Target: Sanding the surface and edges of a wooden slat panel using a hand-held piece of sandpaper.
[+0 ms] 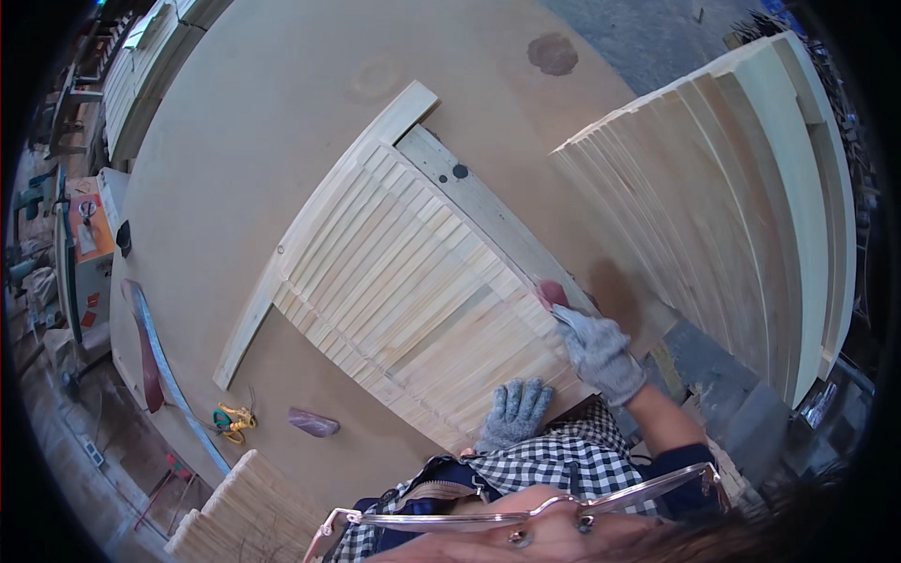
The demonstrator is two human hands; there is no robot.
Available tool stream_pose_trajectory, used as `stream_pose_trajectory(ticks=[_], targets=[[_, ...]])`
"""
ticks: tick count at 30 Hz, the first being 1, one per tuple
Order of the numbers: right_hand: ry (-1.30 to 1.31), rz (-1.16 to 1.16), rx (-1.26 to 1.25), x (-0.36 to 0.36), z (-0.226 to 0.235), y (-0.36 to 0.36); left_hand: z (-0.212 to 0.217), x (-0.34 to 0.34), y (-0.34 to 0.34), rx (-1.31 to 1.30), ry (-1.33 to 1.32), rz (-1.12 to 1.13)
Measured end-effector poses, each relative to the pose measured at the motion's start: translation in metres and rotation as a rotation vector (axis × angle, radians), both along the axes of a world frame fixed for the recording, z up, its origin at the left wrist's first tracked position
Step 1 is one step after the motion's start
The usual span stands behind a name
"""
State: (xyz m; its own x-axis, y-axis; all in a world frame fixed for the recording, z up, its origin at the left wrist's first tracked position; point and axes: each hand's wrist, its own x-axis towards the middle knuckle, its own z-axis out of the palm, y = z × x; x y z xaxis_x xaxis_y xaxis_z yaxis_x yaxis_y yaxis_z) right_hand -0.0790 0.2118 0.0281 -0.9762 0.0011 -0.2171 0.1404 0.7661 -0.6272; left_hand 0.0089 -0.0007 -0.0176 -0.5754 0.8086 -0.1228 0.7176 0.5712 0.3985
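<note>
Large round-edged brown fibreboard worktable (pixel 282 113) is seen filling most of the view. A tall stack of pale wood panels (pixel 741 206) is stood on edge at the right, approx. level w/ the table edge. A slatted panel of pale narrow wood strips (pixel 404 291), laid flat & diagonal at table centre, is framed by a long pale rail (pixel 310 225) along its upper-left side. The left hand (pixel 513 413), in a grey knit glove, is laid flat w/ fingers spread on the panel's near end; nothing is gripped. The right hand (pixel 596 352), also gloved, is closed round a small reddish block (pixel 552 293) pressed to the panel's right edge. A purple block (pixel 313 422) & yellow-green scissors (pixel 233 419) are noted lower left, apart from both hands.
</note>
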Motion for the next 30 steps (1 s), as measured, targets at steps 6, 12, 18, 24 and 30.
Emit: stream_pose_trajectory(ticks=[6,12,18,24,30], targets=[[0.508,0.228,0.527,-0.114,-0.027,-0.041,0.005,-0.010,0.004,0.067,0.085,-0.086],[0.698,0.265,0.360,-0.173,-0.063,-0.054,0.013,-0.100,0.002,0.235,-0.021,-0.294],[0.329,0.274,0.342,-0.077,-0.019,-0.028,0.020,-0.307,-0.050,0.145,0.610,0.524],[0.561,0.085,0.553,-0.186,-0.052,-0.082,-0.018,-0.345,-0.058,0.248,0.442,0.639],[0.351,0.269,0.377,-0.303,-0.057,-0.093,-0.016,-0.345,-0.051,0.183,0.295,0.682]])
